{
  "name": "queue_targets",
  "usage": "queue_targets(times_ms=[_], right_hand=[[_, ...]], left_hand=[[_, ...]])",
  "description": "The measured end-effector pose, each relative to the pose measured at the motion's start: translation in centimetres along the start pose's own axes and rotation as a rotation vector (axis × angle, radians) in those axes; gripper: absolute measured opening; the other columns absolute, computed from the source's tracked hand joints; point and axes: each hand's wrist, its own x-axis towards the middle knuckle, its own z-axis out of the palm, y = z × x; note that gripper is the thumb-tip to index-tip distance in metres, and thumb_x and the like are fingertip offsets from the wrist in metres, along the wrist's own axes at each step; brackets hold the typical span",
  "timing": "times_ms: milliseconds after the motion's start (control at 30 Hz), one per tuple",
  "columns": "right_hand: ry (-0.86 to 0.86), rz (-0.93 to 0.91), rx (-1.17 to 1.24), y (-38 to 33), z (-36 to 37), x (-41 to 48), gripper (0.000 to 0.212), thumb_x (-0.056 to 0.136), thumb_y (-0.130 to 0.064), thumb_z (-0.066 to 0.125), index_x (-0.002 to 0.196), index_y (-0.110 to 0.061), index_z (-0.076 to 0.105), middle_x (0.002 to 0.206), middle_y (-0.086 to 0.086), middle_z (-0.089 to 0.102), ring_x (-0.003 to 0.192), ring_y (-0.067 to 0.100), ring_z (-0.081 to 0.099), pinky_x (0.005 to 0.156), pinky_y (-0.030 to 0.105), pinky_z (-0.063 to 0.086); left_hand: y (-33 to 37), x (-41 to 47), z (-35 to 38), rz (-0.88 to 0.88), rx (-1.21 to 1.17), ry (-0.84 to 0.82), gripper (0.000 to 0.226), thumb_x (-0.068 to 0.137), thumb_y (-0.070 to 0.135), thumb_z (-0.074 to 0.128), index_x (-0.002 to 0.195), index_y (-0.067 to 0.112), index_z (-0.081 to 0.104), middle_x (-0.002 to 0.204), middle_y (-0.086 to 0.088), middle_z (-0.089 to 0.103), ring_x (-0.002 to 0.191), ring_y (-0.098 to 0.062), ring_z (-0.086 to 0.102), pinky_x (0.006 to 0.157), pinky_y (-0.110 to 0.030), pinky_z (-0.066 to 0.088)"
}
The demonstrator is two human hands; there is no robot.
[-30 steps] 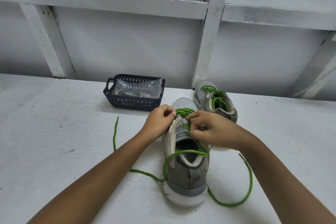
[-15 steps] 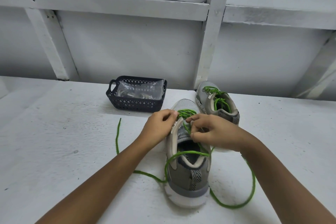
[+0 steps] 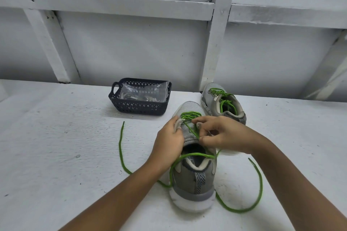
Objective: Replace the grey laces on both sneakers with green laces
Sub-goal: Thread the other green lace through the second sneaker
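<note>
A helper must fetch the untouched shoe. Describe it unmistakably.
Find the back wall's white upright post. At its foot, on the white table right of the dark basket, stands a grey sneaker. Unlike the nearer sneaker under the left hand and right hand, its green lace lies wholly on the shoe.

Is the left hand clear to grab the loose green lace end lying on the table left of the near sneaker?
Probably yes, once it lets go: the left hand grips the upper of the near sneaker, and the lace end lies on the table to its left, nothing between.
</note>
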Motion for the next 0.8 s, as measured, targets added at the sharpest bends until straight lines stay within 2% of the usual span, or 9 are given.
queue_targets(times_ms=[33, 200, 300, 367, 467, 533, 633, 733, 800], right_hand=[[-0.012, -0.007, 0.012, 0.1, -0.1, -0.1, 0.03, 0.079, -0.007, 0.066, 0.056, -0.024, 0.059, 0.11, -0.01, 0.063, 0.116, -0.024, 0.038, 0.091, 0.024, 0.045], [-0.064, -0.028, 0.046, 0.4, -0.6, -0.3, 0.019, 0.078, 0.0, 0.066, 0.061, -0.01, 0.065, 0.118, -0.006, 0.061, 0.118, -0.023, 0.038, 0.094, 0.015, 0.044], [-0.106, -0.02, 0.073, 0.4, -0.8, -0.2, 0.025, 0.077, 0.0, 0.067, 0.059, -0.018, 0.067, 0.12, -0.008, 0.06, 0.119, -0.02, 0.039, 0.097, 0.02, 0.044], [-0.125, -0.015, 0.093, 0.2, -0.8, -0.1, 0.028, 0.077, -0.002, 0.068, 0.059, -0.022, 0.067, 0.12, -0.009, 0.06, 0.12, -0.019, 0.039, 0.099, 0.024, 0.044], [-0.135, -0.007, 0.077, 0.1, -0.8, 0.1, 0.024, 0.08, -0.006, 0.068, 0.061, -0.022, 0.068, 0.121, -0.012, 0.058, 0.12, -0.019, 0.039, 0.1, 0.027, 0.044], [-0.132, 0.015, 0.048, 0.2, -0.7, 0.3, 0.018, 0.083, -0.009, 0.064, 0.066, -0.015, 0.067, 0.122, -0.017, 0.055, 0.116, -0.02, 0.04, 0.099, 0.027, 0.044], [-0.031, 0.057, 0.056, 0.1, -0.7, 0.4, 0.021, 0.085, -0.015, 0.061, 0.066, -0.021, 0.066, 0.125, -0.02, 0.055, 0.112, -0.014, 0.048, 0.098, 0.025, 0.042], [0.068, 0.048, -0.064, -0.3, -0.9, 0.0, 0.028, 0.088, -0.028, 0.059, 0.06, -0.031, 0.063, 0.126, -0.014, 0.059, 0.113, -0.001, 0.053, 0.091, 0.02, 0.041], [0.111, 0.032, -0.201, -0.8, -0.9, -0.1, 0.031, 0.09, -0.038, 0.054, 0.061, -0.032, 0.066, 0.118, -0.006, 0.065, 0.108, 0.007, 0.058, 0.084, 0.022, 0.045]], left_hand=[[0.0, -0.1, 0.1, 0.0, -0.01, 0.011, 0.042, 0.098, 0.013, 0.041, 0.14, 0.017, 0.042, 0.139, 0.001, 0.049, 0.118, -0.01, 0.047, 0.077, -0.002, 0.027], [0.1, -0.3, 0.4, 0.001, -0.029, 0.057, 0.041, 0.098, 0.01, 0.041, 0.138, 0.016, 0.044, 0.136, 0.0, 0.051, 0.117, -0.009, 0.046, 0.08, -0.005, 0.027], [0.0, -0.4, 0.4, 0.0, -0.051, 0.066, 0.04, 0.097, 0.009, 0.041, 0.136, 0.017, 0.046, 0.13, -0.001, 0.055, 0.107, -0.009, 0.048, 0.079, -0.012, 0.032], [-0.1, -0.4, 0.4, -0.005, -0.062, 0.06, 0.036, 0.097, 0.01, 0.04, 0.131, 0.02, 0.049, 0.117, -0.003, 0.06, 0.093, -0.012, 0.052, 0.072, -0.021, 0.036], [-0.4, -0.2, 0.3, 0.003, -0.041, 0.038, 0.033, 0.096, 0.01, 0.041, 0.125, 0.022, 0.051, 0.09, 0.002, 0.059, 0.068, -0.01, 0.05, 0.052, -0.016, 0.033], [-0.5, -0.1, 0.1, 0.013, -0.015, 0.016, 0.032, 0.096, 0.011, 0.042, 0.124, 0.022, 0.053, 0.095, 0.003, 0.06, 0.073, -0.009, 0.051, 0.052, -0.01, 0.035], [-0.3, -0.2, -0.3, 0.046, 0.01, -0.026, 0.031, 0.094, 0.015, 0.048, 0.124, 0.023, 0.056, 0.108, 0.006, 0.06, 0.087, -0.005, 0.052, 0.062, -0.002, 0.036], [-0.2, -0.1, -0.4, 0.089, 0.021, -0.07, 0.029, 0.093, 0.03, 0.053, 0.12, 0.021, 0.059, 0.115, 0.007, 0.061, 0.1, -0.005, 0.052, 0.079, -0.014, 0.036], [0.0, 0.1, -0.7, 0.087, 0.0, -0.085, 0.034, 0.092, 0.039, 0.052, 0.118, 0.019, 0.061, 0.116, 0.006, 0.062, 0.107, -0.007, 0.054, 0.088, -0.021, 0.038]])
